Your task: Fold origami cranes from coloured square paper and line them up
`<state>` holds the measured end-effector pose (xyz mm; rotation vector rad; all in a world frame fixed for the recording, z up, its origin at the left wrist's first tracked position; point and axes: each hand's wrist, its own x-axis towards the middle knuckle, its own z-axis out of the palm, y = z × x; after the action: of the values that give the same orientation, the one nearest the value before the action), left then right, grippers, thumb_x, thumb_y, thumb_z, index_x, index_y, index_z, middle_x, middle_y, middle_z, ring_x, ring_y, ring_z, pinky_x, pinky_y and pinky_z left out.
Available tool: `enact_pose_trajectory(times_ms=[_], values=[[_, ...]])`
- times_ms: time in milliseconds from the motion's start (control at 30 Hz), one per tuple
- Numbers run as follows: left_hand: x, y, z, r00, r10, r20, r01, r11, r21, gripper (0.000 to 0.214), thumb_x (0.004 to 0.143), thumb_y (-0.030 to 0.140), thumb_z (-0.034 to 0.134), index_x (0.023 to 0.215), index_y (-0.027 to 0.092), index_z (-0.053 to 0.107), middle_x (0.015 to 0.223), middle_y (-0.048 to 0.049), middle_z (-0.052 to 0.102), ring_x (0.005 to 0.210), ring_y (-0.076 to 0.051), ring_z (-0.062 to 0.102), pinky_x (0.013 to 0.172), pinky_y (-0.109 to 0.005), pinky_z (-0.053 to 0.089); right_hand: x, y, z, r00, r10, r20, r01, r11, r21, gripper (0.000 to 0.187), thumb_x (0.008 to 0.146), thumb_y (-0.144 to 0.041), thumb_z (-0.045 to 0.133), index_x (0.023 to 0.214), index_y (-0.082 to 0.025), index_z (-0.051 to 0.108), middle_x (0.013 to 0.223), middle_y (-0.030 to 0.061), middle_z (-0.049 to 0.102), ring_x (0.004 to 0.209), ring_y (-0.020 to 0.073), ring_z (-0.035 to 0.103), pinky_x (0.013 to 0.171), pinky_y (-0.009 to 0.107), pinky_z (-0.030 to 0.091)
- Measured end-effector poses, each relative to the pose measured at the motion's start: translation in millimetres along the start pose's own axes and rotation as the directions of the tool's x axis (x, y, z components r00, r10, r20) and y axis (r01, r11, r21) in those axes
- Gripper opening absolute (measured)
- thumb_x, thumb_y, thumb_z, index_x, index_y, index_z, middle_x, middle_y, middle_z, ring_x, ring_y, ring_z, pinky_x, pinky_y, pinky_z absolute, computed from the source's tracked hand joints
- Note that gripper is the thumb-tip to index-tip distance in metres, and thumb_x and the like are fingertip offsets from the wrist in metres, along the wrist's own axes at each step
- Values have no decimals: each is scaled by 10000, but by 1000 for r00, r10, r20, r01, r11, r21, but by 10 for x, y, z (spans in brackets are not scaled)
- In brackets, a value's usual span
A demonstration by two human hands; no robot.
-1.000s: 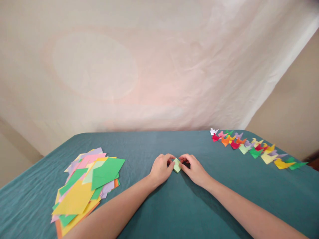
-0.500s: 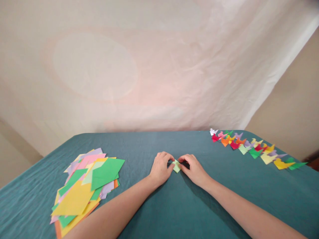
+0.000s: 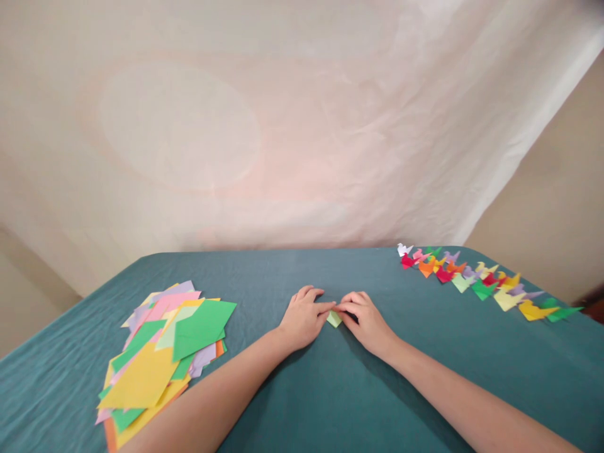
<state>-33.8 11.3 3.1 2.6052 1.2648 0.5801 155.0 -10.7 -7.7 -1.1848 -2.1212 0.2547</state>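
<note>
A small piece of pale green origami paper (image 3: pixel 334 319), folded into a pointed shape, lies on the table between my hands. My left hand (image 3: pixel 303 319) grips its left side, with thumb and index finger at the paper and the other fingers reaching forward. From the right, my right hand (image 3: pixel 367 321) pinches the paper's upper edge, its fingers curled close together. The fingertips of both hands nearly meet over the top of the fold and cover that part of it.
A loose pile of coloured paper sheets (image 3: pixel 141 377) spreads over the left side of the teal-covered table (image 3: pixel 283 402). Rows of small folded paper birds (image 3: pixel 507 300) stand along the right edge. A pale cloth (image 3: pixel 292 126) hangs behind.
My fingertips have come together over the top of the green paper, covering more of it. The left index finger has stretched toward the right hand. Pile and birds are unmoved.
</note>
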Motion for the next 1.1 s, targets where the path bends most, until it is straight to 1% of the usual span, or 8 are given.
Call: enact_pose_trajectory(times_ms=[100, 233, 333, 467, 567, 733, 967, 1100], values=[[1, -53, -5, 998, 14, 56, -15, 1000, 19, 324, 905, 349, 403, 1194, 356, 549, 1327, -20, 436, 1269, -267, 282, 1040, -454, 250, -3, -12, -5, 999, -35, 21, 36, 998, -47, 274, 859, -135, 475, 1010, -266, 661, 885, 56, 586, 873, 203, 502, 772, 350, 425], [2, -111, 0, 995, 37, 96, -40, 999, 28, 351, 912, 376, 374, 1240, 369, 498, 1379, -33, 379, 1309, -282, 231, 1050, -478, 224, -13, -12, -20, 997, -48, 68, 55, 993, -108, 318, 867, -122, 458, 1069, -287, 641, 922, 56, 584, 896, 205, 492, 778, 349, 414], [4, -132, 1, 992, 50, 112, -53, 998, 26, 358, 917, 385, 355, 1251, 378, 482, 1397, -36, 357, 1321, -286, 213, 1053, -488, 211, -18, -7, -47, 991, -66, 116, 84, 983, -161, 328, 869, -119, 456, 1084, -293, 632, 946, 57, 584, 918, 207, 487, 782, 347, 401], [12, -136, -4, 992, 57, 110, -59, 998, 8, 356, 917, 393, 358, 1247, 370, 489, 1406, -30, 349, 1331, -272, 199, 1068, -472, 188, -8, -27, -116, 976, -113, 184, 153, 964, -220, 348, 874, -122, 452, 1130, -303, 603, 984, 63, 583, 963, 215, 478, 802, 357, 380], [17, -130, -9, 992, 55, 113, -56, 998, -2, 355, 914, 398, 364, 1241, 362, 499, 1404, -33, 356, 1329, -267, 209, 1071, -470, 184, -1, -62, -172, 962, -139, 236, 198, 949, -247, 362, 875, -116, 450, 1153, -305, 586, 1006, 68, 585, 1004, 223, 468, 835, 373, 361], [17, -131, -12, 991, 56, 125, -58, 998, 14, 364, 918, 410, 350, 1250, 359, 490, 1406, -44, 351, 1330, -272, 211, 1067, -471, 191, -6, -106, -256, 938, -171, 301, 251, 935, -251, 359, 857, -92, 447, 1107, -287, 617, 1034, 77, 586, 1072, 231, 444, 887, 385, 328], [19, -154, -18, 982, 66, 178, -78, 995, 65, 388, 929, 443, 297, 1287, 379, 433, 1431, -12, 309, 1340, -258, 188, 1076, -459, 179, -12, -207, -389, 879, -123, 461, 274, 922, -275, 406, 821, -69, 441, 1145, -262, 594, 1145, 90, 552, 1144, 228, 385, 923, 392, 297], [21, -148, -34, 979, 61, 194, -78, 994, 81, 392, 929, 441, 300, 1296, 377, 419, 1448, 2, 275, 1344, -262, 174, 1076, -453, 185, -22, -275, -439, 854, -110, 508, 287, 915, -284, 443, 806, -58, 432, 1182, -246, 574, 1188, 106, 542, 1171, 235, 366, 937, 394, 288]])
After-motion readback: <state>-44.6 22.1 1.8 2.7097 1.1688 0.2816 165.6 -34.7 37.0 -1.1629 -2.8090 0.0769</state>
